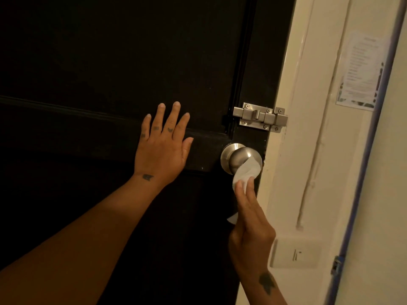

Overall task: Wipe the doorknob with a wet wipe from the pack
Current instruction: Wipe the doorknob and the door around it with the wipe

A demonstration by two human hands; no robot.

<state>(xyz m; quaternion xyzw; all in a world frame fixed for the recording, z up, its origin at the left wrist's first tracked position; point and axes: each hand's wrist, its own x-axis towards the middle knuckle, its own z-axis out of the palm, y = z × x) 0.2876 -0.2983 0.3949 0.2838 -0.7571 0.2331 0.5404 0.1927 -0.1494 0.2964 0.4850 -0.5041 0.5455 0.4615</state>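
A round brushed-metal doorknob (236,156) sticks out of a black door (110,62) near its right edge. A white wet wipe (247,170) is pressed against the knob's lower right side. My right hand (251,225) comes up from below and pinches the wipe between its fingertips; a corner of the wipe hangs out by the palm. My left hand (164,146) lies flat on the door to the left of the knob, fingers spread, holding nothing. The wipe pack is out of sight.
A metal slide bolt (259,116) is screwed across the door edge just above the knob. To the right are the cream door frame and wall, a light switch plate (295,253) and a printed paper notice (361,71).
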